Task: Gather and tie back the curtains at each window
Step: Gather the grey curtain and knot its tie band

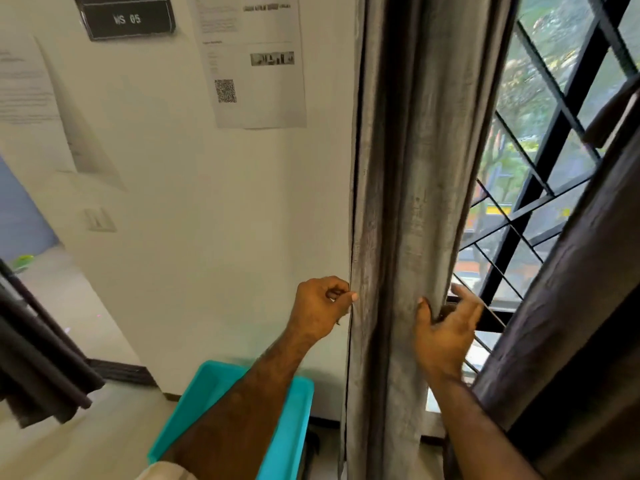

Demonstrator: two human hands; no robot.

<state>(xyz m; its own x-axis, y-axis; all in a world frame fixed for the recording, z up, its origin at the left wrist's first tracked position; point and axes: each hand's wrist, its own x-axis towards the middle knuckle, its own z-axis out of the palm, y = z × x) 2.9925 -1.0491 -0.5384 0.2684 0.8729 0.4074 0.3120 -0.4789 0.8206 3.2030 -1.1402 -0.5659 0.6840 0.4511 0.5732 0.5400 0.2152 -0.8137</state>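
Note:
A grey curtain [412, 188] hangs bunched in folds at the left side of the window [540, 161]. My left hand [322, 308] pinches the curtain's left edge between thumb and curled fingers. My right hand [446, 327] grips the curtain's right edge, thumb in front and fingers reaching behind the fabric. A second, darker curtain [568, 323] hangs at the right, pulled aside from the window.
The window has a black metal grille [526, 206] with trees outside. A turquoise plastic bin [287, 431] stands on the floor under my left forearm. Papers [256, 60] and a black sign [126, 17] hang on the white wall. Dark fabric [38, 344] hangs at the far left.

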